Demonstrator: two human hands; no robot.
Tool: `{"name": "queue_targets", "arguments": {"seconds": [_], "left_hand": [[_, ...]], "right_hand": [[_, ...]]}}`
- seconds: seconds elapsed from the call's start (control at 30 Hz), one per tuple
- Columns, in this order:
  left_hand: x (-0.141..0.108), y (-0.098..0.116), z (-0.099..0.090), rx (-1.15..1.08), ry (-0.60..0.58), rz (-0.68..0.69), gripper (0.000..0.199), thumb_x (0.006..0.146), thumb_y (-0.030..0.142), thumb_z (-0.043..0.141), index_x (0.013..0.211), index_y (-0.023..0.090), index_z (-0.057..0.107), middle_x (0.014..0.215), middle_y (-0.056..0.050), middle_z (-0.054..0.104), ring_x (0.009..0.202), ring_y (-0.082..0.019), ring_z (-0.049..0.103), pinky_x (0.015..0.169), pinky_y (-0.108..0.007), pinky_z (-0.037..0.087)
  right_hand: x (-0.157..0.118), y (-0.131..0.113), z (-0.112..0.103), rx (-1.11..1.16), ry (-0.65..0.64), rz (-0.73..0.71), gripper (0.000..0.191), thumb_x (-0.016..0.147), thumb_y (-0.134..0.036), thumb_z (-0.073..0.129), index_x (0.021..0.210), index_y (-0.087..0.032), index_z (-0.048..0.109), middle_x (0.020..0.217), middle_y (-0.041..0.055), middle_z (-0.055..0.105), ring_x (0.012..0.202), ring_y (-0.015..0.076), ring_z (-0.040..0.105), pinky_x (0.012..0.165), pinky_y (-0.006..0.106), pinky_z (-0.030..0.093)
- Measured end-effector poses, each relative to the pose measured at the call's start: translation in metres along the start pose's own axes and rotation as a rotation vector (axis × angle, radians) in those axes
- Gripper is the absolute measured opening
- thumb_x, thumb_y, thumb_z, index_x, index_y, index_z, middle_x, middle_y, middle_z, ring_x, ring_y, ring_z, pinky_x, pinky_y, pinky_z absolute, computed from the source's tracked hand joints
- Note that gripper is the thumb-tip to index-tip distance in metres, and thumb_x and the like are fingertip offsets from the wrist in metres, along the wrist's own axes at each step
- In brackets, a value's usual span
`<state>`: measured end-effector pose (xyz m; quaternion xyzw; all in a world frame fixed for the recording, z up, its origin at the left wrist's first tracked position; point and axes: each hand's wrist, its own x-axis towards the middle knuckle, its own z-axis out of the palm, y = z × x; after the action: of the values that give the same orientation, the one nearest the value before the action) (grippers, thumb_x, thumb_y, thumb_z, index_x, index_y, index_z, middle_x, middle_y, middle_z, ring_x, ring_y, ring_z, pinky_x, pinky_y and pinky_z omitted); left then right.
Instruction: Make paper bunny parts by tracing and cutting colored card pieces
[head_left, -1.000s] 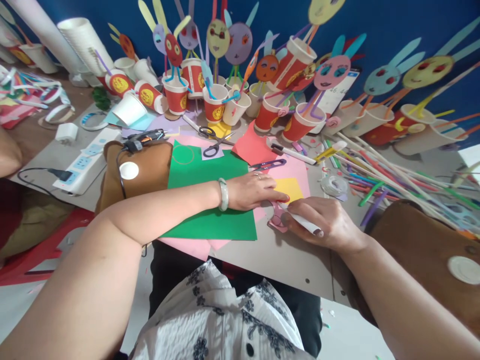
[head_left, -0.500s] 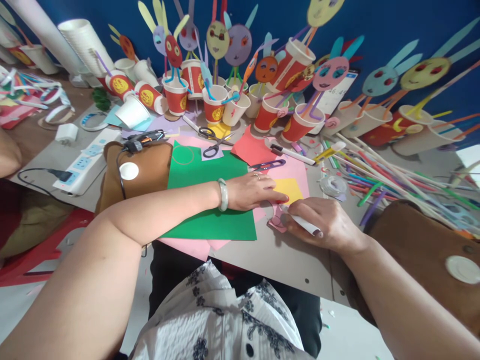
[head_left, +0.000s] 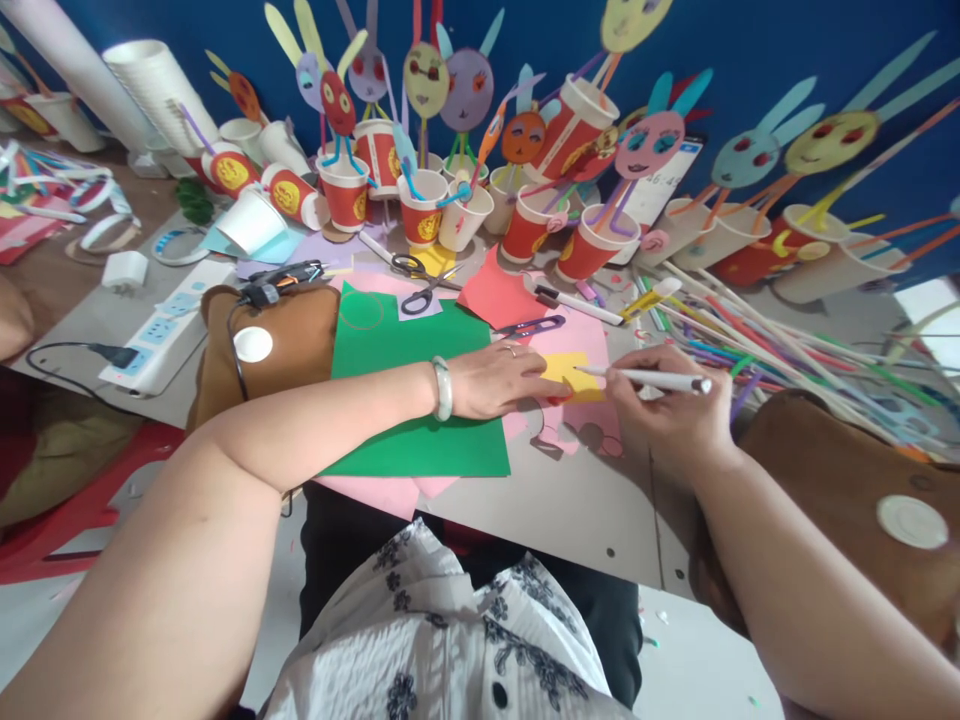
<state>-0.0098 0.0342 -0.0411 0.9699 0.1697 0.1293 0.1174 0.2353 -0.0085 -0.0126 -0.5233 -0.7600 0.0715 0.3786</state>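
Note:
My left hand (head_left: 495, 383) lies flat across the edge of the green paper (head_left: 420, 440), its fingers stretched toward the yellow paper (head_left: 564, 372). A pale bracelet circles that wrist. In the fingers of my right hand (head_left: 667, 405) is a white marker pen (head_left: 652, 378), held nearly level, its tip over the yellow paper. I cannot tell whether the tip touches. Just below my left fingertips is a pink paper piece (head_left: 592, 437) with curved lines on it. Behind my left hand lies a pair of purple-handled scissors (head_left: 531, 327).
Paper cups (head_left: 345, 190) with paper-faced figures line the blue wall. Black scissors (head_left: 420, 290), red paper (head_left: 499, 285) and another marker (head_left: 577, 304) lie before them. Coloured sticks (head_left: 810, 345) spread at right. A power strip (head_left: 169, 325) and brown bag (head_left: 292, 345) sit left.
My right hand, with the marker, has lifted off the pink piece and moved up and right to the yellow paper; the marker's back end has swung upward. My left hand stays nearly still.

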Motion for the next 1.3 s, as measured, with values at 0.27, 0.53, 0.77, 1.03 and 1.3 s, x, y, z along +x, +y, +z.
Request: {"name": "queue_targets", "arguments": {"seconds": [0.27, 0.53, 0.77, 1.03, 1.3], "left_hand": [[-0.001, 0.000, 0.006, -0.017, 0.047, -0.017, 0.039, 0.098, 0.028, 0.048, 0.136, 0.025, 0.059, 0.128, -0.015, 0.048, 0.102, -0.024, 0.055, 0.095, -0.045, 0.050], [-0.002, -0.001, 0.008, -0.061, 0.093, 0.001, 0.040, 0.096, 0.027, 0.052, 0.135, 0.023, 0.060, 0.130, -0.016, 0.043, 0.106, -0.024, 0.057, 0.099, -0.049, 0.050], [-0.001, 0.000, 0.006, -0.074, 0.099, 0.006, 0.040, 0.096, 0.028, 0.052, 0.134, 0.020, 0.061, 0.121, -0.015, 0.045, 0.105, -0.025, 0.057, 0.098, -0.049, 0.050], [0.000, -0.003, 0.008, -0.064, 0.080, 0.006, 0.040, 0.094, 0.026, 0.052, 0.133, 0.021, 0.062, 0.120, -0.014, 0.045, 0.107, -0.025, 0.053, 0.097, -0.049, 0.050], [0.000, -0.001, 0.007, -0.068, 0.086, 0.005, 0.038, 0.095, 0.027, 0.051, 0.132, 0.021, 0.062, 0.122, -0.015, 0.046, 0.110, -0.026, 0.053, 0.098, -0.048, 0.050]], "right_hand": [[0.021, 0.011, 0.016, 0.529, -0.143, 0.358, 0.039, 0.089, -0.052, 0.067, 0.069, -0.021, 0.055, 0.052, -0.0025, 0.053, 0.049, 0.0127, 0.057, 0.053, 0.029, 0.048], [0.027, 0.006, 0.028, 0.365, -0.336, 0.317, 0.050, 0.090, -0.069, 0.054, 0.073, -0.022, 0.051, 0.054, -0.0020, 0.056, 0.048, 0.0105, 0.050, 0.047, 0.025, 0.041], [0.032, 0.002, 0.034, 0.327, -0.408, 0.269, 0.050, 0.091, -0.069, 0.051, 0.073, -0.022, 0.049, 0.053, -0.0031, 0.055, 0.047, 0.0123, 0.051, 0.045, 0.025, 0.040], [0.039, -0.003, 0.033, 0.301, -0.482, 0.222, 0.049, 0.089, -0.068, 0.052, 0.073, -0.022, 0.049, 0.054, -0.0028, 0.056, 0.046, 0.0117, 0.051, 0.043, 0.024, 0.038], [0.044, 0.000, 0.035, 0.209, -0.529, 0.130, 0.042, 0.094, -0.060, 0.050, 0.075, -0.022, 0.054, 0.055, -0.0029, 0.057, 0.048, 0.0127, 0.051, 0.048, 0.026, 0.041]]}}
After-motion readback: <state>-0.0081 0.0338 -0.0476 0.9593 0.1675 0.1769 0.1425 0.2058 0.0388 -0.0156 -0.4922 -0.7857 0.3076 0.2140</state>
